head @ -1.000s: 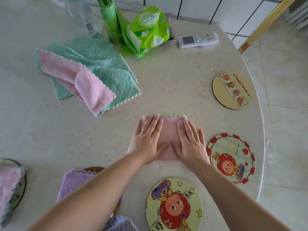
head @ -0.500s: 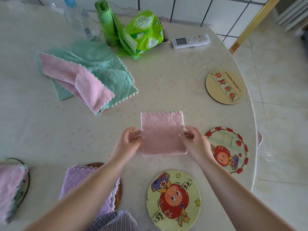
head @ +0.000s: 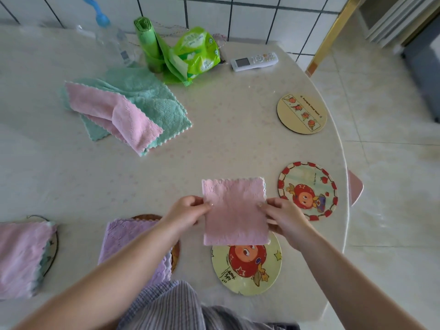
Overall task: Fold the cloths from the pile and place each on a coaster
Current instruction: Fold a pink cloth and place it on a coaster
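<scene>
A folded pink cloth (head: 234, 211), square and flat, overlaps the far rim of a yellow cartoon coaster (head: 247, 265) at the surface's near edge.

Held between left hand (head: 188, 209) and right hand (head: 284, 216) at lower centre: a folded pink square cloth (head: 234, 210), its lower edge overlapping the top of a round yellow cartoon coaster (head: 247, 270). To the right, a red-rimmed round coaster (head: 307, 190); above that, a tan round coaster (head: 301, 113). At lower left, a folded lilac cloth (head: 128, 244) on a brown coaster (head: 175, 252). At the far left edge, another folded pink cloth (head: 19, 256). In the upper left, a pile of mint and pink cloths (head: 126, 108).
</scene>
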### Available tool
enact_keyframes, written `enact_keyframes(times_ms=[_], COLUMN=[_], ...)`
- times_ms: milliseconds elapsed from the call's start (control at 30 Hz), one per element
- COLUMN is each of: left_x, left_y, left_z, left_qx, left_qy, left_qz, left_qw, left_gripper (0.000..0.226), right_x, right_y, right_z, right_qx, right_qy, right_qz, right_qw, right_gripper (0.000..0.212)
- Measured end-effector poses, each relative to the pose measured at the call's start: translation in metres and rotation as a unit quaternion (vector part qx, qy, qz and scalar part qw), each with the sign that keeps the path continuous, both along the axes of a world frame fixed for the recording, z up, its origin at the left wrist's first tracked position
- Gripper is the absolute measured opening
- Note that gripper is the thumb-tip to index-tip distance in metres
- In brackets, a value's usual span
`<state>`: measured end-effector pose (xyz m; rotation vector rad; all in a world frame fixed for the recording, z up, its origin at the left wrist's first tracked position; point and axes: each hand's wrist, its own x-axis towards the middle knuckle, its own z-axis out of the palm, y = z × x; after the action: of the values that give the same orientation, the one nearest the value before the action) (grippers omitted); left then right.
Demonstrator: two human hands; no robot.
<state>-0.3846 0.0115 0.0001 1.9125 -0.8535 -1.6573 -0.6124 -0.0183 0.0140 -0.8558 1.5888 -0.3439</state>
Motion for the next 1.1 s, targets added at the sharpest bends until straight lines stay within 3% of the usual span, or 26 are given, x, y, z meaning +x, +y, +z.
enact_keyframes(times_ms=[267,433,700,867,1100], left_x=[-0.036,-0.037,-0.038,-0.034,-0.017], left_y=[0.064,0.077,0.078,0.077,0.062], left_z=[-0.011,-0.012,-0.009,-0.005,0.003], left_qx=[0.057,0.053,0.03,-0.014,-0.038], left_qy=[0.036,0.027,-0.01,-0.02,0.003], left_qz=[-0.059,-0.052,-0.068,-0.015,0.067], left_qw=[0.996,0.997,0.997,1.0,0.997], left_gripper=[0.002,0.011,0.015,0.013,0.012], right_x=[-0.039,-0.04,-0.042,-0.046,-0.023], right_y=[0.082,0.097,0.098,0.095,0.08], right_z=[-0.01,-0.022,-0.024,-0.018,-0.007], right_qx=[0.025,0.006,-0.042,-0.121,-0.157], right_qy=[-0.027,-0.002,0.039,0.101,0.048], right_qz=[-0.027,-0.031,-0.033,-0.083,-0.077], right_qw=[0.999,1.0,0.998,0.984,0.984], right_gripper=[0.019,0.024,0.01,0.013,0.015])
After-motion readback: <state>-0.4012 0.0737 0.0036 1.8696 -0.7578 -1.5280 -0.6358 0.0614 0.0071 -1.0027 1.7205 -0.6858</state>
